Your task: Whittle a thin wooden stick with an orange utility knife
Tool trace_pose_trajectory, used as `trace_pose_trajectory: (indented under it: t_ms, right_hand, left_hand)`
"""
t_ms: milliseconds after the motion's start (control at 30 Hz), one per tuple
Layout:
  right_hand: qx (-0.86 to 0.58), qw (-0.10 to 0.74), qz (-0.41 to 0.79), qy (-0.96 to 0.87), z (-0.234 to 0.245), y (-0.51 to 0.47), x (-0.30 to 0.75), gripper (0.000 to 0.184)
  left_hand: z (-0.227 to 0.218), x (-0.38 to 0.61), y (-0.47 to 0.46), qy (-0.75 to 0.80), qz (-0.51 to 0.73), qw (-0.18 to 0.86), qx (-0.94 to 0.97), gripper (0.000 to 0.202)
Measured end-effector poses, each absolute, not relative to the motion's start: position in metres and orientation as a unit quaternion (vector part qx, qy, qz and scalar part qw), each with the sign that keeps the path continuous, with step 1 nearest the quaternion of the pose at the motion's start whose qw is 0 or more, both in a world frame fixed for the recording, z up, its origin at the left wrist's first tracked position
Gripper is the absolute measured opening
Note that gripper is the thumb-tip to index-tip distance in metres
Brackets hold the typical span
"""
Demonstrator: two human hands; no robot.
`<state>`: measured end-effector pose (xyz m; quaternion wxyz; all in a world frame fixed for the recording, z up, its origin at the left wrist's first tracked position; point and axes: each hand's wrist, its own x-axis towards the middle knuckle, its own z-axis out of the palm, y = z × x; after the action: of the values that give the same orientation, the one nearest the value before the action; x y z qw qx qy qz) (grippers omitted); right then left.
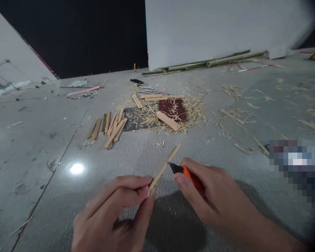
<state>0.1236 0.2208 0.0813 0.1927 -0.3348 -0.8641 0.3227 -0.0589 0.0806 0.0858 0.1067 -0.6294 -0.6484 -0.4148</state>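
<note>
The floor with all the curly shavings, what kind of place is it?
Maybe a makeshift craft spot for wood or bamboo: pale shavings lie scattered, thin strips lie grouped, and long poles lie farther back.

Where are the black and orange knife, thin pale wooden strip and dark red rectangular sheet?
Black and orange knife [188, 175]: head view, orange handle.
Thin pale wooden strip [162, 170]: head view, middle.
Dark red rectangular sheet [164, 104]: head view, bare upper left part.

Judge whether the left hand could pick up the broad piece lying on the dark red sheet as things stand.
Probably not: the left hand is pinching a thin strip; otherwise the floor toward the broad piece looks largely free.
</note>
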Motion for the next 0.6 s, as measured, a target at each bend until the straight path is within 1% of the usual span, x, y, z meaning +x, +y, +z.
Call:
trace_pose_trajectory:
  t_ms: [133,200,267,367,467,567,600]
  right_hand:
    - [-0.462,0.243,0.309,-0.795,0.077,0.258,0.134,0.041]
    - [-0.493,0.267,0.338,-0.756,0.078,0.272,0.138,0.048]
    - [-0.492,0.266,0.413,-0.718,0.080,0.273,0.139,0.053]
    - [-0.455,0.235,0.553,-0.657,0.083,0.256,0.132,0.062]
    - [-0.417,0.205,0.649,-0.602,0.083,0.239,0.126,0.056]
    - [-0.401,0.202,0.690,-0.568,0.081,0.235,0.126,0.045]
    - [-0.398,0.209,0.693,-0.563,0.081,0.235,0.126,0.043]
  left_hand:
    - [0.084,-0.050,0.075,-0.666,-0.440,0.108,-0.593,0.018]
    - [0.083,-0.047,0.075,-0.670,-0.441,0.130,-0.583,0.016]
    - [0.083,-0.047,0.077,-0.661,-0.432,0.150,-0.595,0.016]
    - [0.085,-0.051,0.082,-0.623,-0.418,0.161,-0.642,0.018]
    - [0.086,-0.054,0.084,-0.605,-0.390,0.149,-0.678,0.020]
    - [0.083,-0.055,0.086,-0.607,-0.375,0.156,-0.683,0.022]
    - [0.081,-0.054,0.088,-0.606,-0.401,0.165,-0.667,0.020]
